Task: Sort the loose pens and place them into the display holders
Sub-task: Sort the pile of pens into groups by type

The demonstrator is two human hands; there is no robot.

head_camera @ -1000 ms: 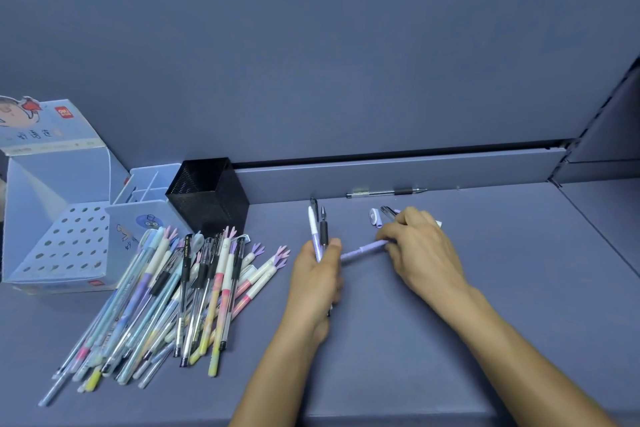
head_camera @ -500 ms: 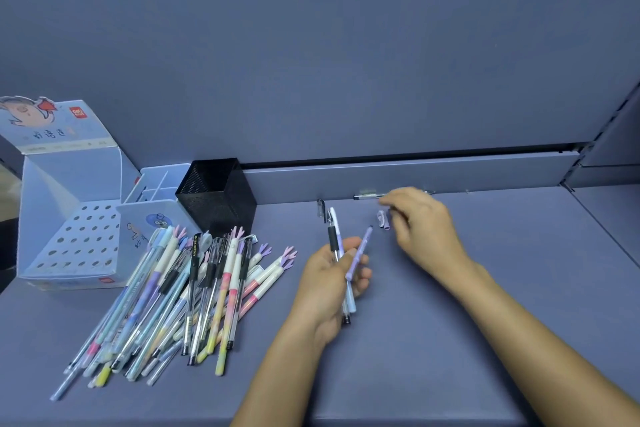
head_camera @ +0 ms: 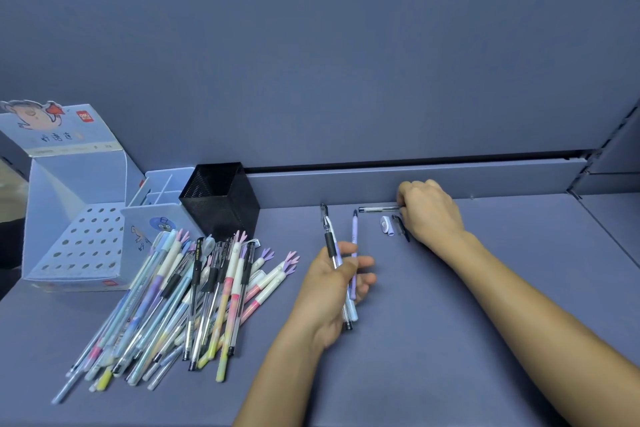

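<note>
The left hand (head_camera: pixel 329 284) is clenched around a bundle (head_camera: pixel 330 244) of three pens: one with a black grip, one white and pale blue, one lilac. They stand nearly upright in the fist, their upper ends pointing away from the person and their lower ends sticking out below the palm.

Ahead and to the right of it, the right hand (head_camera: pixel 429 211) lies knuckles up on the counter (head_camera: pixel 450 340), its curled fingertips pinching the right end of a clear pen (head_camera: pixel 377 209). That pen lies flat, parallel to the back ledge (head_camera: pixel 346 185) and just in front of it. Just left of the right hand's wrist side lie a white cap (head_camera: pixel 385 225) and a small dark pen (head_camera: pixel 401 229), close together.

Left of the left hand, a loose pile (head_camera: pixel 194 298) of many pens fans across the counter. Beyond the pile stand a black mesh cup (head_camera: pixel 221 201), a pale blue divided holder (head_camera: pixel 152 218) beside it, and farthest left a display box (head_camera: pixel 69 229) with rows of round holes. No pen shows in any of the three.
</note>
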